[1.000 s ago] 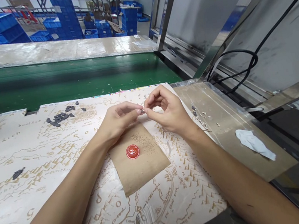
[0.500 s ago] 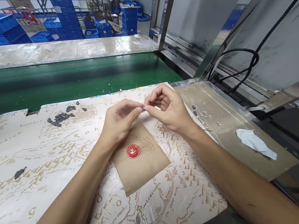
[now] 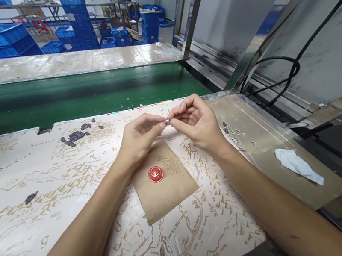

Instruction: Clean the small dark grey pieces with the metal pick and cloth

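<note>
My left hand (image 3: 141, 137) and my right hand (image 3: 197, 119) meet above the far edge of a brown paper sheet (image 3: 160, 205). Both are closed in a thumb-and-finger pinch. A tiny grey and whitish piece (image 3: 167, 121) shows between the fingertips; its kind is too small to make out. On the brown paper below lies a shiny red round dish-like object (image 3: 155, 174), with many tiny light bits (image 3: 172, 164) scattered beside it. Several dark grey pieces (image 3: 75, 136) lie in a cluster left of my left hand.
A map-printed sheet (image 3: 86, 228) covers the table. More dark pieces (image 3: 32, 197) lie far left. Small pale parts (image 3: 236, 137) and a crumpled white tissue (image 3: 298, 166) sit on the right. Beyond runs a green belt (image 3: 94, 94); blue crates (image 3: 0, 36) stand behind. A black cable (image 3: 294, 66) loops at right.
The view has shifted slightly, so everything sits a little farther right and lower. Both hands stay together in a pinch; a bit more of the tiny piece shows between the fingertips.
</note>
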A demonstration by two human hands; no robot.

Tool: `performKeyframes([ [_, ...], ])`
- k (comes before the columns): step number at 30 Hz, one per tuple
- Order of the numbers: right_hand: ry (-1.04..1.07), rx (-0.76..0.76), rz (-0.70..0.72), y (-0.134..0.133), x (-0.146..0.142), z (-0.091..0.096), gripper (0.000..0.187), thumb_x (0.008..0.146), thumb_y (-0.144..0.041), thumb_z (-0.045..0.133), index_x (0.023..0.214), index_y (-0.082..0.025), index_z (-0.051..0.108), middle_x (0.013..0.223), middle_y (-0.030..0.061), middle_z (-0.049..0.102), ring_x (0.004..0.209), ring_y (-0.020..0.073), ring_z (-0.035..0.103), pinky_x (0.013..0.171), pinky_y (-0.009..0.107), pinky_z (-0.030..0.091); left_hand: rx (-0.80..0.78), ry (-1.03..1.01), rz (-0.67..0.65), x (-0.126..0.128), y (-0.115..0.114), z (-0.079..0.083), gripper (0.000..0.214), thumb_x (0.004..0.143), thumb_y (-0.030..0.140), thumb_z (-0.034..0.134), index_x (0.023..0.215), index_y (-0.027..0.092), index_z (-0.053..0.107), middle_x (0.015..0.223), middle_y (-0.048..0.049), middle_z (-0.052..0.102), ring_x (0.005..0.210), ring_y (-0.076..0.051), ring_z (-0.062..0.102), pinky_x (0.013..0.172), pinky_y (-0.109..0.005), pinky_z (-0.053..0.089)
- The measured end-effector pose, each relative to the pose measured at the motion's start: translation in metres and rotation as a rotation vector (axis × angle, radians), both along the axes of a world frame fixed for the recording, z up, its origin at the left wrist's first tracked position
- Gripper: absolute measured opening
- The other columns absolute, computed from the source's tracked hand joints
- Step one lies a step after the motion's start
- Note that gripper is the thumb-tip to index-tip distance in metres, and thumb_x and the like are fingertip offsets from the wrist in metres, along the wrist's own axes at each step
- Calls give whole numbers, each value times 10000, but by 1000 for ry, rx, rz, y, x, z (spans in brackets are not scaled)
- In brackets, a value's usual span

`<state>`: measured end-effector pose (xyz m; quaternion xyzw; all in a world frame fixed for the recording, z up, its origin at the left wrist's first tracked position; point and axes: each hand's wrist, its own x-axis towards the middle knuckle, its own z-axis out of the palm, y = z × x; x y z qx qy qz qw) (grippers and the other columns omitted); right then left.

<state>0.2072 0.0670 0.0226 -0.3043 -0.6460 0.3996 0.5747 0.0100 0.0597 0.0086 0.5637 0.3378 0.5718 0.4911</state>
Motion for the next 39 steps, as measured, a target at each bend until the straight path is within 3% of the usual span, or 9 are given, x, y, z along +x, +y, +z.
performKeyframes([
  [19, -37, 64, -16, 1, -2, -6, 376, 906, -209, 883, 955, -301, 522, 934, -54, 782, 899, 159, 771, 862, 336, 633, -54, -74, -21, 4, -2, -4, 426, 711, 493, 1099, 897, 182, 874, 927, -76, 879, 844, -177, 777, 797, -304, 609],
  [24, -65, 64, -31, 0, -4, -8, 406, 923, -249, 868, 931, -308, 466, 931, -47, 788, 898, 174, 770, 866, 356, 638, -87, -122, -5, 7, -4, -8, 410, 695, 460, 1106, 885, 182, 873, 922, -72, 877, 846, -175, 782, 825, -311, 617],
  [29, -98, 57, -36, 1, 0, -2, 336, 929, -276, 849, 974, -305, 517, 976, -33, 783, 925, 185, 778, 878, 372, 639, -75, -83, 17, 8, -2, -4, 326, 740, 382, 1052, 904, 180, 857, 892, -63, 853, 800, -174, 755, 777, -322, 617],
  [31, -129, 31, -96, 7, 9, -1, 300, 934, -284, 821, 1004, -303, 530, 1044, -8, 809, 961, 202, 793, 884, 386, 634, -63, -28, 58, 3, 0, 3, 256, 779, 335, 998, 922, 183, 849, 892, -64, 844, 775, -176, 737, 734, -327, 603],
  [34, -302, 9, -295, 18, 28, -5, 206, 935, -196, 710, 1011, -294, 546, 1074, 30, 810, 1002, 233, 782, 860, 396, 596, -53, 133, 194, -16, -6, 16, 176, 822, 298, 919, 933, 192, 834, 918, -72, 837, 802, -197, 735, 745, -354, 590],
  [36, -469, -6, -395, 25, 39, -10, 199, 920, -119, 628, 1005, -286, 559, 1073, 52, 795, 1002, 247, 761, 842, 397, 569, -42, 294, 325, -37, -20, 23, 152, 849, 307, 878, 947, 205, 824, 964, -76, 836, 873, -227, 751, 807, -385, 589],
  [39, -665, -42, -397, 29, 46, -18, 213, 918, -89, 589, 1007, -281, 571, 1080, 64, 788, 984, 256, 751, 846, 400, 556, -63, 632, 525, -76, -54, 25, 153, 921, 376, 793, 994, 244, 813, 1065, -80, 837, 976, -291, 754, 861, -448, 576],
])
